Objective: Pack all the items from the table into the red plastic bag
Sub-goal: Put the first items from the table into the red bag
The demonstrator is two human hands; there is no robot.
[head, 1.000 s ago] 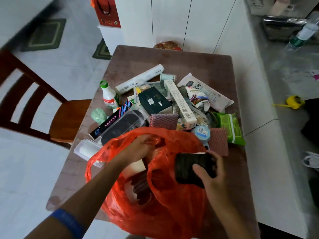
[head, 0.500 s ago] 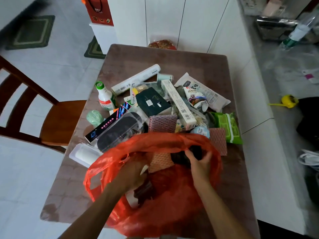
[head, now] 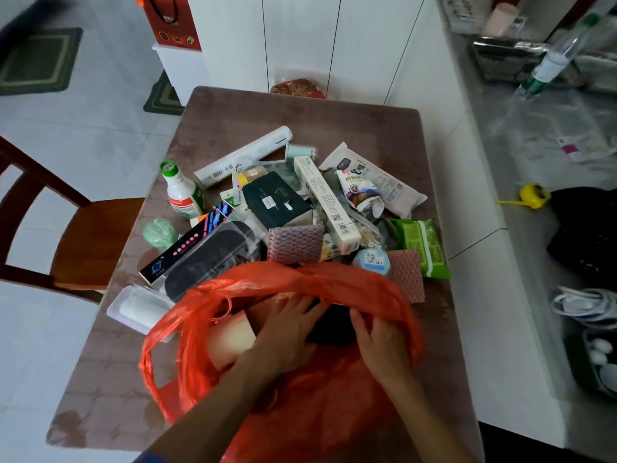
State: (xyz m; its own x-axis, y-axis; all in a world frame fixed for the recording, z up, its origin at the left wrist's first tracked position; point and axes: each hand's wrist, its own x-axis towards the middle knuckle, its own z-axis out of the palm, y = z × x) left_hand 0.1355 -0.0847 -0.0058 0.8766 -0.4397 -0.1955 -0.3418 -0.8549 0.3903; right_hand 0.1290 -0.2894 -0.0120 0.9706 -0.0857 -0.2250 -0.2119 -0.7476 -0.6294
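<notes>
The red plastic bag stands open at the near edge of the brown table. Both my hands are inside its mouth. My left hand lies flat with straight fingers on the things inside, beside a pale roll. My right hand holds a black item by its right edge; its fingertips are partly under the bag's rim. Behind the bag lies a pile: a green-capped bottle, a long white box, a dark green pack, a pink sponge, green wipes.
A wooden chair stands at the table's left side. White cabinets close off the far side. To the right runs a grey counter with a yellow tape measure. A clear box touches the bag's left side.
My right hand carried the black item from above the bag down into its mouth. My left hand went deeper and flattened on the contents. The bag's far rim now arches over both hands.
</notes>
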